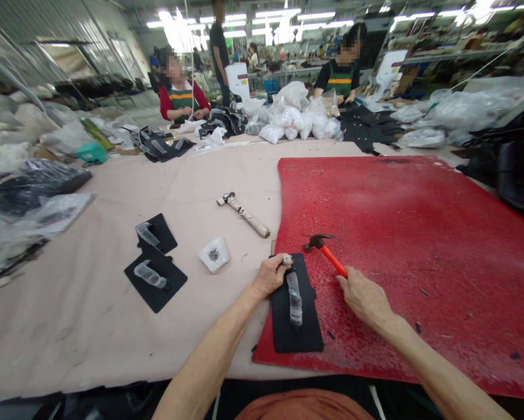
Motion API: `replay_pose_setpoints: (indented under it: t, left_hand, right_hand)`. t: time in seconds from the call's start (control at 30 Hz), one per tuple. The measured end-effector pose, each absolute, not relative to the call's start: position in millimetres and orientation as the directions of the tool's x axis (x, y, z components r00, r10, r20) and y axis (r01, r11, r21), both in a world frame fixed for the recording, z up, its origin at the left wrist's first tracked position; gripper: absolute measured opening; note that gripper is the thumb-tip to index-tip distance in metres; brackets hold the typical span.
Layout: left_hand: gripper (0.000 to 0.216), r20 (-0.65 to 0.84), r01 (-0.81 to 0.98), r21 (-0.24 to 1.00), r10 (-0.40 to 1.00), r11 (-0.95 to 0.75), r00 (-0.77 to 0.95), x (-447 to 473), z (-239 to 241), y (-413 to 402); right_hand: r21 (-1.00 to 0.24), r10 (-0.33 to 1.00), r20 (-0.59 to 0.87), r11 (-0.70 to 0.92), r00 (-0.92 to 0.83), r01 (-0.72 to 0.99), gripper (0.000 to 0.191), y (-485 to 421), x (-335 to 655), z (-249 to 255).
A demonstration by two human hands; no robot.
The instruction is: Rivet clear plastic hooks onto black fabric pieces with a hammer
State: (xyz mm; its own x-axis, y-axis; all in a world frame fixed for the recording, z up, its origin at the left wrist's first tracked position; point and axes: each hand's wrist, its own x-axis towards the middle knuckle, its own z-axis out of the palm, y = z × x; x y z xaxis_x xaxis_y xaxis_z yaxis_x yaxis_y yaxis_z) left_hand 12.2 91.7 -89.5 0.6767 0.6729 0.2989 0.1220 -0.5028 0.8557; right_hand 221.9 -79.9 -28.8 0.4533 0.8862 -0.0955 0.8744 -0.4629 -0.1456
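Left hand: we have our left hand (pixel 271 275) pinching a short metal cylinder (pixel 287 259) between thumb and fingers, at the top end of a black panel (pixel 309 318).
Right hand: our right hand (pixel 366 296) is wrapped round the orange handle of a claw hammer (pixel 330 255), its head near the cylinder.
Panel: it lies along the left edge of the red mat (pixel 401 256), close to us, with 1 clear-wrapped strip (pixel 294 300) down its middle.
Mat: it covers the right part of our table, scuffed pale in patches and dotted with dark scraps.
Tabletop: on the pale covering (pixel 78 326) to our left rest 2 other black panels (pixel 150 297), a white container (pixel 213 263) of small dark pieces and another hammer (pixel 248 219).
Far edge: white plastic bags (pixel 288 119) sit heaped beside black material (pixel 369 125).
Room: beyond, we see 2 people in striped aprons (pixel 341 81), 1 standing person (pixel 218 52), bright ceiling lights (pixel 316 16) and a ribbed wall (pixel 64 26).
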Motion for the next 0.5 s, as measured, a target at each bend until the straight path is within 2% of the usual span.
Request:
replay_pose_setpoints:
  t: [0.07, 0.1, 0.2, 0.27, 0.3, 0.37, 0.43, 0.5]
  left_hand:
    - [0.015, 0.295, 0.151, 0.831, 0.654, -0.536, 0.697, 11, -86, 91]
    - [0.014, 0.294, 0.165, 0.818, 0.648, -0.55, 0.702, 11, -85, 91]
    - [0.014, 0.294, 0.189, 0.796, 0.641, -0.574, 0.709, 11, -87, 87]
    - [0.015, 0.279, 0.177, 0.833, 0.673, -0.525, 0.685, 16, -86, 88]
    - [0.016, 0.268, 0.153, 0.88, 0.736, -0.449, 0.622, 20, -82, 91]
    - [0.027, 0.201, -0.005, 0.977, 0.913, -0.213, 0.356, 31, -66, 103]
    - [0.036, 0.088, -0.281, 0.958, 0.993, -0.063, 0.076, 40, -40, 120]
    - [0.04, 0.096, -0.433, 0.898, 0.995, -0.079, 0.019, 43, -11, 132]
  right_hand:
    - [-0.098, 0.925, 0.104, -0.356, 0.365, 0.929, 0.043, -75, 202, -33]
    - [-0.134, 0.942, 0.172, -0.268, 0.289, 0.954, 0.049, -72, 190, -35]
    - [-0.375, 0.975, 0.189, -0.04, 0.118, 0.926, 0.046, -58, 152, -45]
    - [-0.46, 0.98, 0.166, -0.024, 0.113, 0.888, 0.038, -50, 134, -56]
    - [-0.463, 0.977, 0.166, -0.041, 0.132, 0.885, 0.034, -47, 129, -62]
    - [-0.433, 0.969, 0.186, -0.07, 0.165, 0.899, 0.03, -43, 125, -72]
    - [-0.399, 0.966, 0.2, -0.074, 0.165, 0.914, 0.029, -42, 126, -76]
    - [-0.366, 0.968, 0.199, -0.071, 0.152, 0.928, 0.029, -41, 129, -73]
